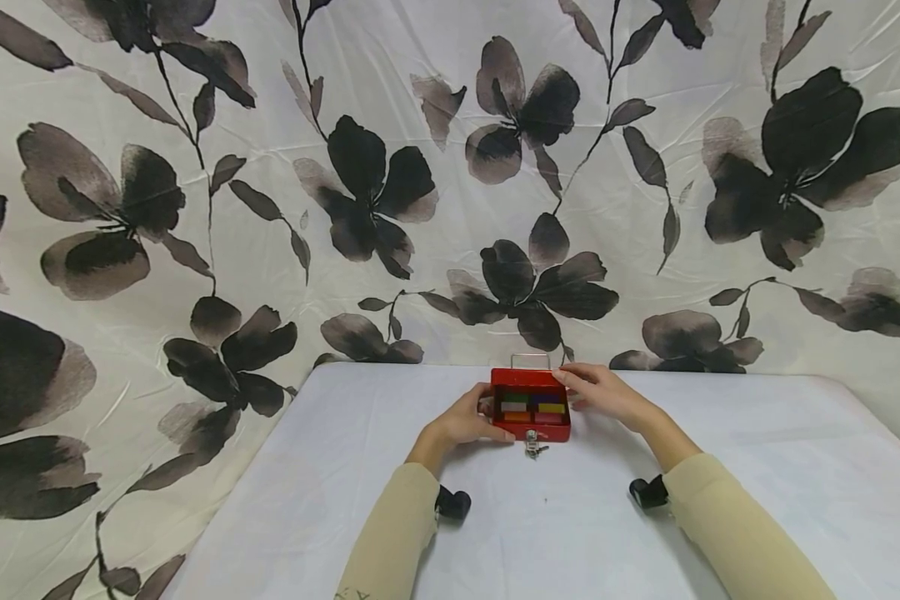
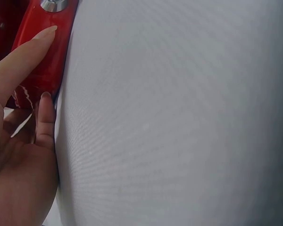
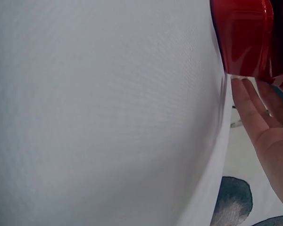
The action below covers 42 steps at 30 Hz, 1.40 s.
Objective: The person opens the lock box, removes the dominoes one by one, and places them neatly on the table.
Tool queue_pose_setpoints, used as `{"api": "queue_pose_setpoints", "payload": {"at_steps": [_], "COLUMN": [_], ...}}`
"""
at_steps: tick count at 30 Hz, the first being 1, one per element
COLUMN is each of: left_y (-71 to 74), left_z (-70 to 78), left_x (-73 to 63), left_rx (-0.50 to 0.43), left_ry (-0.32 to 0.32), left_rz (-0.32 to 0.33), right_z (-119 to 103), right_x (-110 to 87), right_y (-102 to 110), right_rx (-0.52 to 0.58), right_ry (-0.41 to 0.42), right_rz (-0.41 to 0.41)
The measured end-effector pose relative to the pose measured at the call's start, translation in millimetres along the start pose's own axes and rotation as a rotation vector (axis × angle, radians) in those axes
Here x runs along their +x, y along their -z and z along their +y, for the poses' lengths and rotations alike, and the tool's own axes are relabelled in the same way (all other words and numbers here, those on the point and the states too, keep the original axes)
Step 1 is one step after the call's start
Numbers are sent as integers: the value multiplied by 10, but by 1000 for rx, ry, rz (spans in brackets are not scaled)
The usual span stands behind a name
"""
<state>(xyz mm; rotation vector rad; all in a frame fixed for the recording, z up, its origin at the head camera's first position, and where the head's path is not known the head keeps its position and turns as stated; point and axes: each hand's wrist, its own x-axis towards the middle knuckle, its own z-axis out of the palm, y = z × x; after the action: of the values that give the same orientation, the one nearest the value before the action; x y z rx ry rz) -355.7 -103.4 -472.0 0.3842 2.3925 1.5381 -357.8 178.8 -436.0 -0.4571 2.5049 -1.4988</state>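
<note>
A small red cash box stands near the far edge of the table, its lid raised at the back. Inside lie several coloured blocks in rows, among them green, blue, white, yellow and orange ones. Keys hang from the lock on the front. My left hand grips the front left corner, thumb across the front wall below the lock and fingers along the left side. With nearly straight fingers, my right hand touches the right side of the box and the lid's right edge.
A white cloth covers the table. Behind it hangs a pale curtain with dark flowers. The lid's wire handle sticks up toward the curtain. Black wrist cameras sit at both sleeves.
</note>
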Motion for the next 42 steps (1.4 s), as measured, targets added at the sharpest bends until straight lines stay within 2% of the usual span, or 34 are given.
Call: {"api": "queue_pose_setpoints", "payload": {"at_steps": [17, 29, 42], "left_y": [-6, -6, -4], "left_z": [0, 4, 19], "left_x": [0, 12, -4], "left_rx": [9, 4, 14], "left_ry": [25, 27, 38], "left_rz": [-2, -2, 5], "right_z": [-75, -58, -122], "right_x": [48, 138, 169], "right_y": [-5, 24, 18], "right_rx": [15, 65, 65], "right_ry": [-25, -87, -144], "right_rz": [8, 26, 65]}}
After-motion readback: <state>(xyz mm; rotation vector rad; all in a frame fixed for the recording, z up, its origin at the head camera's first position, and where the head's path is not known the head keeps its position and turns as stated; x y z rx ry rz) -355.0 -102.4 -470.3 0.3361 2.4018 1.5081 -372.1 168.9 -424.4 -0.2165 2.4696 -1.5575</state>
